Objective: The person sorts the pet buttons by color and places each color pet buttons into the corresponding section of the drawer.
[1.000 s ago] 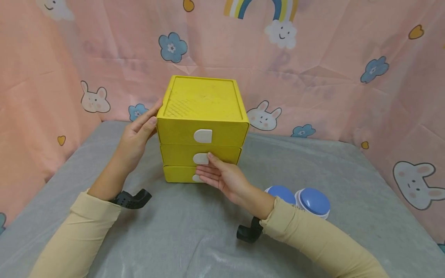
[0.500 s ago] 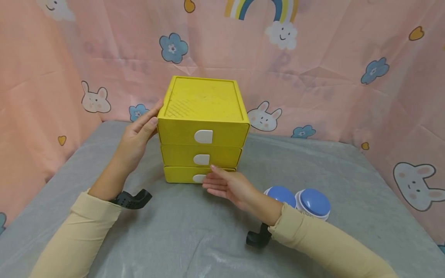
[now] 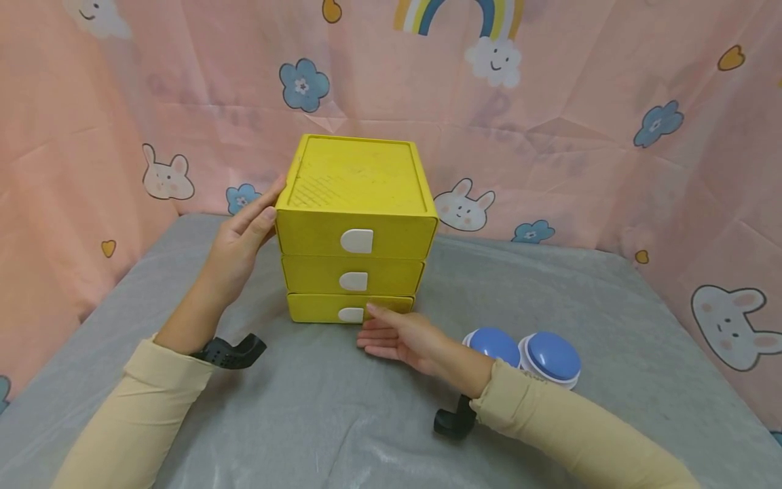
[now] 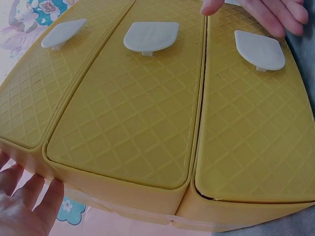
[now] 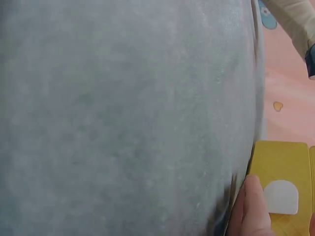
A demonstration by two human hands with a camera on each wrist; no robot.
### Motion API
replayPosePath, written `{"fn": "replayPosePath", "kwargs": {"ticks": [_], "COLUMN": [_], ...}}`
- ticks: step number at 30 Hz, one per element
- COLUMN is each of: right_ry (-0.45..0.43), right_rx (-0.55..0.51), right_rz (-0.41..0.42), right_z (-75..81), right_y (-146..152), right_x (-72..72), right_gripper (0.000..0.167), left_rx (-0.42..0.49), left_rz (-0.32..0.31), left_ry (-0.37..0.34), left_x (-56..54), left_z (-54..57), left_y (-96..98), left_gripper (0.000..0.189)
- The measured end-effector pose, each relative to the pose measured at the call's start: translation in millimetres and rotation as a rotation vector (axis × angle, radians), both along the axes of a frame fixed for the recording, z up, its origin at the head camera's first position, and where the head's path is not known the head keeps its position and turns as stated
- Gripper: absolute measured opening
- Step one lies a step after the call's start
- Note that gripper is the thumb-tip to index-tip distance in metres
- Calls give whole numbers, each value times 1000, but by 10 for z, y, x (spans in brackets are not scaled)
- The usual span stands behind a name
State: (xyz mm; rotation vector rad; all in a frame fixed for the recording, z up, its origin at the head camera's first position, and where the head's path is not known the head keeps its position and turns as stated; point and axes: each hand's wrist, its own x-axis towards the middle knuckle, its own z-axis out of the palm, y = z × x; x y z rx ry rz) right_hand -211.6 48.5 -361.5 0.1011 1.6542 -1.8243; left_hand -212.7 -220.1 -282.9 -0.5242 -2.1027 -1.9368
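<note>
A yellow three-drawer box (image 3: pixel 360 176) stands on the grey cloth, its drawers closed and each fronted by a white tab handle. My left hand (image 3: pixel 235 248) rests against the box's left side near the top, fingers extended; the left wrist view shows those fingertips (image 4: pixel 51 199) at its edge. Beside the lowest drawer's handle (image 3: pixel 351 315) is my right hand (image 3: pixel 406 339), its fingers straight and thumb raised apart. In the right wrist view its fingers (image 5: pixel 254 201) lie close to that handle (image 5: pixel 281 197); whether they touch it I cannot tell.
Two round blue-topped, white-based objects (image 3: pixel 552 354) sit on the cloth to the right, one partly behind my right forearm. A black device (image 3: pixel 232 351) is on each wrist. A pink patterned curtain (image 3: pixel 550 156) hangs behind the grey-covered table (image 3: pixel 342 407).
My right hand has come off the middle drawer's handle and moved down to beside the bottom handle. My left hand and the box have stayed in place.
</note>
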Motion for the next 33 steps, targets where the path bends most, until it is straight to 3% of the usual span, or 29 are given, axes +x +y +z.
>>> {"fn": "replayPosePath", "kwargs": {"ticks": [23, 33], "right_ry": [-36, -55], "right_rx": [-54, -39], "right_rz": [-28, -27], "right_z": [-58, -67], "right_y": [-173, -171], "right_x": [-40, 85], "right_gripper": [50, 45], "left_rx": [-9, -28], "left_rz": [2, 5], "left_ry": [4, 12], "left_x": [-5, -12], "left_z": [2, -8], "left_y": [1, -13], "left_gripper": [49, 49]}}
